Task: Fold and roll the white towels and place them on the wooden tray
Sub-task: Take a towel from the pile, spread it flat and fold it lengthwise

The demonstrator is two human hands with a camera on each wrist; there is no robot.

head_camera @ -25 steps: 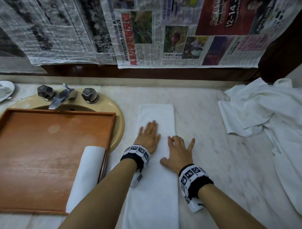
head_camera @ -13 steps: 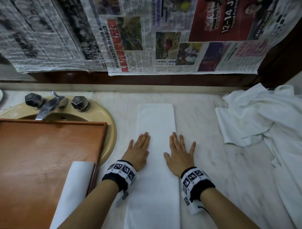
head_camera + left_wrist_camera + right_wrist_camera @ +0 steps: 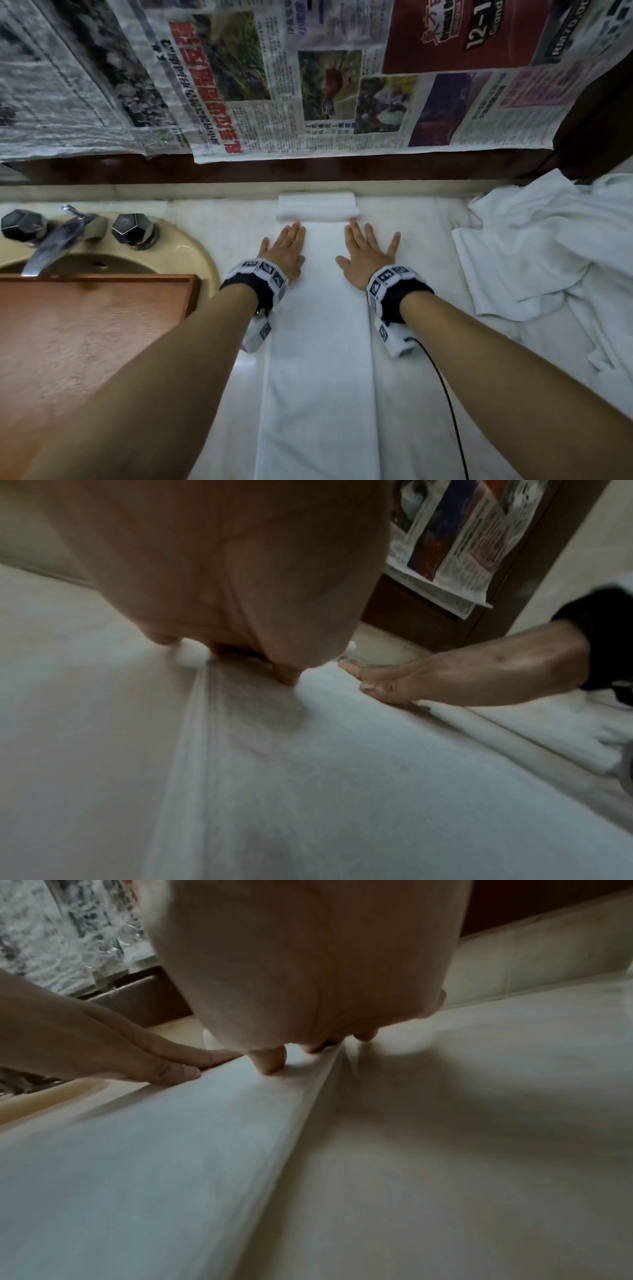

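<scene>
Two hands lie palm-down on a long white towel strip (image 3: pixel 318 342) spread on the marble counter (image 3: pixel 428 377). Landmark: the wooden tray (image 3: pixel 85 342), set over the basin at the strip's left.

Left hand (image 3: pixel 284 251), on the strip's edge nearer the tray, and right hand (image 3: pixel 368 255), on the edge farther from the tray, both have their fingers straight and gripping nothing, fingertips just behind a small roll (image 3: pixel 317 207) at the strip's far end. The wrist views show the fingers (image 3: pixel 286 673) pressing down on the cloth rather than curling round it.

Likely reasons for this arrangement: flat palms at the two edges keep the folded layers from sliding and hold the width even, so the roll stays straight; one hand per edge stops either end of the roll from running ahead.

Orientation: the strip's long axis runs from the person toward the back wall, parallel to the tray's right rim. The roll's axis lies crosswise to that, pointing toward the tray on one side and toward the heap of loose towels (image 3: pixel 548 257), well away from the tray, on the other.

Position: strip and roll rest on the counter just right of the tray, apart from it; the visible part of the tray is bare.
</scene>
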